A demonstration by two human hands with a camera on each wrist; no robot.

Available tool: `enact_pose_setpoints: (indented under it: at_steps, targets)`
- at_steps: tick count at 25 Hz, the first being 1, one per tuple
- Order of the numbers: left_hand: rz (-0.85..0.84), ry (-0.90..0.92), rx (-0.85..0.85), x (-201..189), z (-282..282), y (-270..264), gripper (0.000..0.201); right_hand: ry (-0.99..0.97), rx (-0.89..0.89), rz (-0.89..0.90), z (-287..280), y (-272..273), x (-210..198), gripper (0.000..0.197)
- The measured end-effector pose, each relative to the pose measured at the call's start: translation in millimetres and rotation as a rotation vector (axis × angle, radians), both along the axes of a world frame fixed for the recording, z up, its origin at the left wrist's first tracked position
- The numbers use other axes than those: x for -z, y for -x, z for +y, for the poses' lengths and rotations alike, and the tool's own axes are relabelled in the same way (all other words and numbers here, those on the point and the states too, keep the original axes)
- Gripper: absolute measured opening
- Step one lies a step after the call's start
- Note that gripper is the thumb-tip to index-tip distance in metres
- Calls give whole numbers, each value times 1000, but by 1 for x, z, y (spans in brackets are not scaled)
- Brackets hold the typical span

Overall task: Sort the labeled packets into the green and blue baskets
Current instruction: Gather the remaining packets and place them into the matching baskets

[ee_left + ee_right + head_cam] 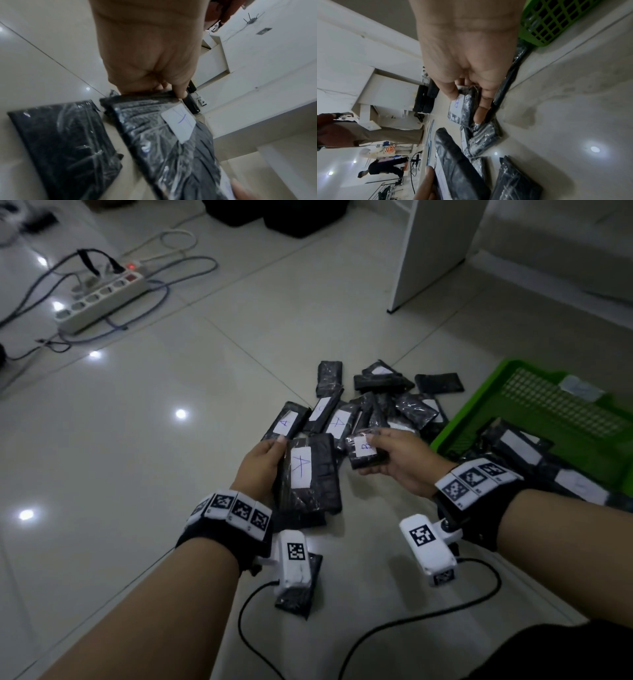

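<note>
My left hand grips a black plastic-wrapped packet labelled A; my right hand pinches a smaller one, seemingly labelled B. The green plastic basket sits just right of it.

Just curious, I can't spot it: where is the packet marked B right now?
In the head view, the packet marked B is pinched in the right hand, just above the pile on the floor, left of the green basket.

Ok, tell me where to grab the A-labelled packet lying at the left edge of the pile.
Pinch that A packet across its long edges near the lower end, coming from the open floor on its left. Its right side butts against neighbouring packets, so the left edge looks freest.
</note>
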State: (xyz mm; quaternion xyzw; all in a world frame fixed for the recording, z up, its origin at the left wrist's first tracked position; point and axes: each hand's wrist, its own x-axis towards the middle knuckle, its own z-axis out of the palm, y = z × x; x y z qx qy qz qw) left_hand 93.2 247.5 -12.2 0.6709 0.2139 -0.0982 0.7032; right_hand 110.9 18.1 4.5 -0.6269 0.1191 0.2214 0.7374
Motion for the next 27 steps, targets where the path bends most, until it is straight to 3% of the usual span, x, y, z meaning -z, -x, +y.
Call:
enact_pose_setpoints:
  at_steps: [4, 7, 11, 15, 16, 19, 21, 23, 27]
  targets:
    - [-23, 239, -46, -13, -39, -18, 17, -61, 124, -5, -23, -1, -17, 21]
    - [-66, 410, 0, -22, -74, -27, 30, -24, 216, -75, -51, 0, -31, 23]
    - [-70, 470, 75, -26, -123, -30, 34, 275, 421, -238, -109, 3, -43, 27]
    - [-56, 508, 153, -29, -184, -29, 40, 572, 752, -180, -195, 8, -34, 17]
    - [-58, 517, 166, -30, -198, -28, 39, 618, 768, -128, -212, 11, -30, 9]
    - [-50, 529, 215, -36, -241, -23, 35, 605, 672, 28, -251, 23, -20, 21]
    - [-44, 542, 223, -38, -266, -19, 36, 639, 548, 54, -264, 34, -23, 11]
    - [-53, 527, 253, -42, -290, -15, 36, 662, 500, 29, -277, 47, -30, 18]
    - [-45, 510, 369, -50, -356, 4, 36, 400, 565, -36, -306, 88, -49, 28]
